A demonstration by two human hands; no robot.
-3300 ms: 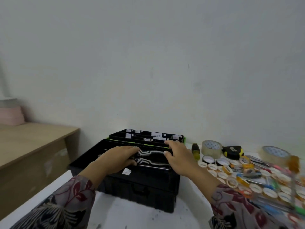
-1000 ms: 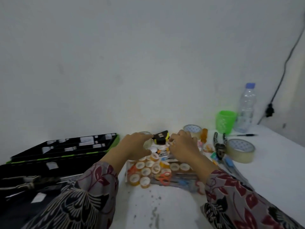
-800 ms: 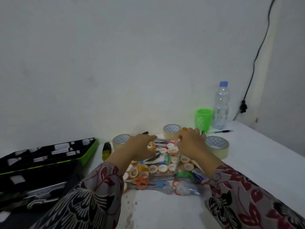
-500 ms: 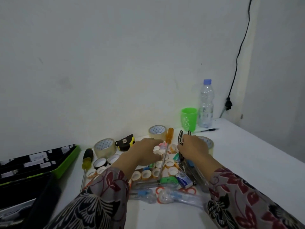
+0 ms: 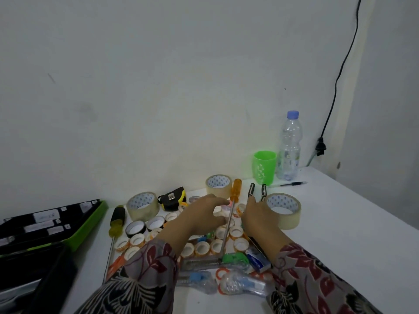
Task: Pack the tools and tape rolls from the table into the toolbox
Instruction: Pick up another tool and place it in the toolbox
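Hands both over the tool pile mid-table. Left hand [image 5: 199, 216] hovers above the small tape rolls [image 5: 204, 248], fingers loosely spread, nothing held. Its index tip is just beside the orange-handled screwdriver [image 5: 235, 189], which lies across the rolls with its handle at the far end. Right hand [image 5: 260, 217] is over the pliers [image 5: 251, 189]; the handles stick out past the fingertips on the far side. Gripping or only resting: cannot tell. Large packing tape roll [image 5: 283, 209] just right of that hand. Yellow-black screwdriver [image 5: 116, 220] and tape measure [image 5: 172, 198] left of the pile. Toolbox [image 5: 90, 227] at the left edge, trays showing, apart from the pile.
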